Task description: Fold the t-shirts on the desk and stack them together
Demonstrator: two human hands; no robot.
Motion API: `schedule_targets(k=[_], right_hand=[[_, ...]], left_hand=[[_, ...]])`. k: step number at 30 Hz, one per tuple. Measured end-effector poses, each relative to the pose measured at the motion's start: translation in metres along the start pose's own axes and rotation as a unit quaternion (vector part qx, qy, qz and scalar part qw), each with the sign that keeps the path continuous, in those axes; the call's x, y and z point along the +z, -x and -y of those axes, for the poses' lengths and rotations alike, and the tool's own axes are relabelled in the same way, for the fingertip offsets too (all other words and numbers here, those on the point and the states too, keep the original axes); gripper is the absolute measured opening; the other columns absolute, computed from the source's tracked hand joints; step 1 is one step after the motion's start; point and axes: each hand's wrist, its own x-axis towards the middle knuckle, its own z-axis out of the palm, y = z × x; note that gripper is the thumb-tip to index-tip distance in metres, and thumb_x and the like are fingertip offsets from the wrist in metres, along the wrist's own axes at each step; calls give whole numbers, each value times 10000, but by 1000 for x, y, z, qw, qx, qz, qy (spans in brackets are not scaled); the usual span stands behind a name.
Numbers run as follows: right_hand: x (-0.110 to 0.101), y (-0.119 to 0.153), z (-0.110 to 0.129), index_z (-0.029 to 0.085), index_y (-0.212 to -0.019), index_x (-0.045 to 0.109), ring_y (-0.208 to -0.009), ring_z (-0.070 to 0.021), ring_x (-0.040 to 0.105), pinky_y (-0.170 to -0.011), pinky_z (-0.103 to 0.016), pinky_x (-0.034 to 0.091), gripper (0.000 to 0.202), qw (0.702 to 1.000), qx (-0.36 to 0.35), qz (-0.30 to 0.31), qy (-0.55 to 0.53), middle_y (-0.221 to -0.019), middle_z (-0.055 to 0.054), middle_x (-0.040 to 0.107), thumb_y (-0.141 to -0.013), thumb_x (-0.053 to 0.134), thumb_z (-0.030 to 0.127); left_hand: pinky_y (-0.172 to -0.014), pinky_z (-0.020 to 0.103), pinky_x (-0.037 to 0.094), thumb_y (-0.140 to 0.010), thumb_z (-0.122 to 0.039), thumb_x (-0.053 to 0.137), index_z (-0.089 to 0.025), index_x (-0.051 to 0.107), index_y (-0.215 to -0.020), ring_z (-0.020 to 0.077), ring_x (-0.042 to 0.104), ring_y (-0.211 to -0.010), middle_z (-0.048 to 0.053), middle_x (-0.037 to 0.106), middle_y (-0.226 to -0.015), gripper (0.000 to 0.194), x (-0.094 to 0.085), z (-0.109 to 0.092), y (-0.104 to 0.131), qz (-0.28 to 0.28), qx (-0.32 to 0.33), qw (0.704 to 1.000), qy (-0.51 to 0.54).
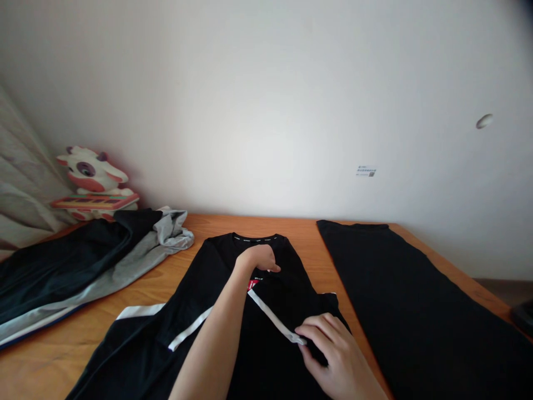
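A black shirt (266,355) with white trim and a red print lies on the wooden table, its neckline toward the wall and its sleeves folded in over the front. My left hand (262,259) is bent at the wrist over the upper chest, its fingers curled down onto the black cloth and mostly hidden. Lower right, my right hand (331,350) pinches the end of the white-trimmed sleeve edge between thumb and fingers.
Dark and grey clothes (120,266) are heaped at the left, in front of a cow-shaped toy keyboard (95,186). Folded black trousers (400,294) lie along the right. A white wall (266,111) stands behind the table (200,222); a curtain hangs far left.
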Motion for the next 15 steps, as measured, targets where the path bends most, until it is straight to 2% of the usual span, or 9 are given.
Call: schedule_targets(k=[4,6,12,15], right_hand=[[-1,0,0,262,-1029,643,-801,-202,671,-709,-344,555,246,1000,-3,-3,-1,-921,-32,711,-895,552,76],[-4,-2,2,261,-1015,635,-797,-200,672,-704,-341,551,226,1000,-6,-7,-3,-913,-31,711,-909,549,81],[-8,-5,6,256,-996,627,-786,-187,675,-705,-329,550,187,1000,-7,-17,-8,-891,-24,710,-947,546,94],[-7,-6,6,256,-989,631,-787,-184,676,-701,-327,556,179,1000,0,-16,-13,-890,-22,711,-948,550,101]], left_hand=[[-720,259,474,-963,-349,547,-203,656,-681,179,666,-753,24,719,-744,336,7,-11,-8,-74,15,997,25],[-713,256,483,-1009,-347,454,-194,653,-730,170,670,-738,35,717,-767,376,12,-14,-11,-87,12,995,40],[-587,274,508,-942,-537,580,-178,635,-670,174,644,-526,18,648,-584,454,14,0,-11,-13,-8,997,76],[-632,262,516,-928,-532,610,-178,679,-700,178,676,-598,17,678,-621,427,20,3,-17,-32,7,996,81]])
